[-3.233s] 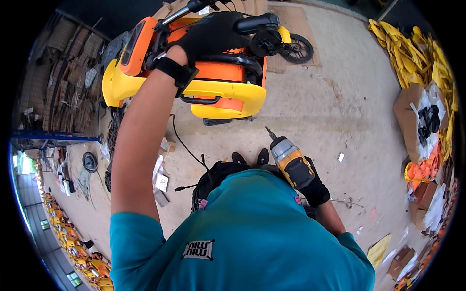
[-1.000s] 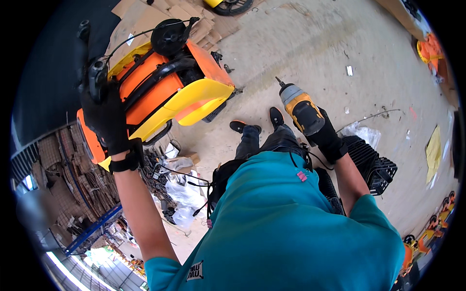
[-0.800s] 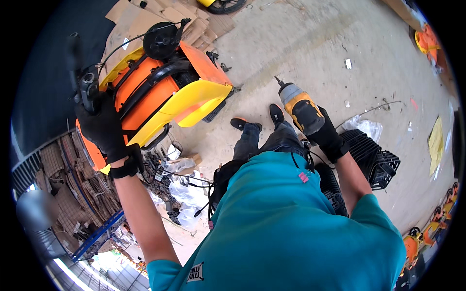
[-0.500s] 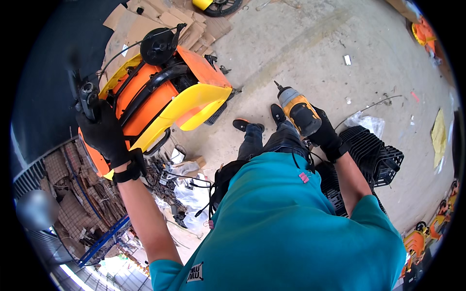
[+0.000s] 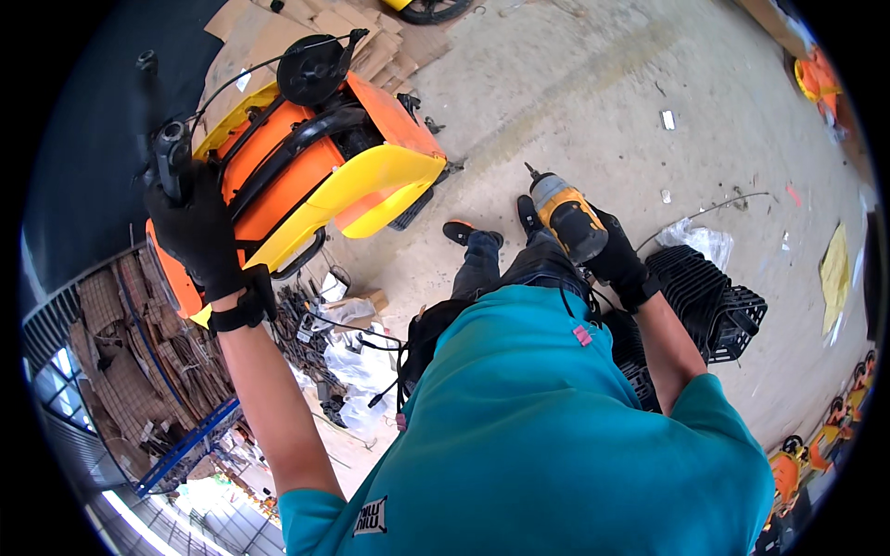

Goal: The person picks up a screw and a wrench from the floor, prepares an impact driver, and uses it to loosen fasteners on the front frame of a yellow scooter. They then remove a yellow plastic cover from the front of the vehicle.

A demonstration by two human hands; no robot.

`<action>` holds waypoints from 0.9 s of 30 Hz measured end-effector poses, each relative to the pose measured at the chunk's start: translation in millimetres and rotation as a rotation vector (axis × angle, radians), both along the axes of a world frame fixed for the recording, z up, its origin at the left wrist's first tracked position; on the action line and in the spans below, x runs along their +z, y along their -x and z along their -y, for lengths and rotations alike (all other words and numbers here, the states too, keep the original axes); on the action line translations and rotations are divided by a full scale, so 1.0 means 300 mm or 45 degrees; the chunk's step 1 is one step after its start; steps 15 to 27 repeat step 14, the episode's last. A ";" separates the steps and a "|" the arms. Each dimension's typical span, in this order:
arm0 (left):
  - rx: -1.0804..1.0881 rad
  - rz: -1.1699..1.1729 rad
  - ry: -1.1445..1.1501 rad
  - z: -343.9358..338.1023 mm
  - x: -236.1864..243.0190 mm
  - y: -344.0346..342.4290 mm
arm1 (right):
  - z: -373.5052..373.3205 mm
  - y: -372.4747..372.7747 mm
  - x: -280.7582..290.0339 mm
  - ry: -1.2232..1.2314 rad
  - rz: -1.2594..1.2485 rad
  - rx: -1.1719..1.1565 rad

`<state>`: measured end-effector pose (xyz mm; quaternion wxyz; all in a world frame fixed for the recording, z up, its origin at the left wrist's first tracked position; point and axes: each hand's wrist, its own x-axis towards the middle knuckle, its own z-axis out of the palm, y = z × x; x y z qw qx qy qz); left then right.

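Observation:
My left hand (image 5: 195,227), in a black glove, is closed round a black metal part (image 5: 173,153) with a ringed end; a longer arm of it blurs against the dark surface. Just right of that hand lies an orange-and-yellow vehicle body (image 5: 306,176) with a curved black tube (image 5: 287,153) and a round black plate (image 5: 309,70) at its far end. My right hand (image 5: 612,250), also gloved, grips a yellow-and-grey cordless impact driver (image 5: 570,220) in front of my waist. Its bit points away, up and left, touching nothing.
Flattened cardboard (image 5: 371,51) lies on the floor beyond the vehicle body. Black plastic baskets (image 5: 695,287) and a clear plastic bag (image 5: 697,241) are at my right. Loose parts and wrappings (image 5: 357,366) lie at my left, near a blue rack beam (image 5: 188,447).
The black metal part has tilted in my left hand's hold, its ringed end rising slightly. My right hand with the impact driver has hardly moved. The whole view has shifted a little.

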<state>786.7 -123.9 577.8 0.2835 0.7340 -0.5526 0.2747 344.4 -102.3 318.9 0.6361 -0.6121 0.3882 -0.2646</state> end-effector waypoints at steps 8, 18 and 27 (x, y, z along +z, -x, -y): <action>-0.047 -0.072 -0.215 -0.012 0.045 -0.026 | 0.000 0.015 -0.009 -0.050 0.007 0.009; 0.035 -0.061 -0.195 -0.020 0.027 -0.066 | -0.005 0.004 0.020 0.006 -0.011 0.013; 0.035 -0.061 -0.195 -0.020 0.027 -0.066 | -0.005 0.004 0.020 0.006 -0.011 0.013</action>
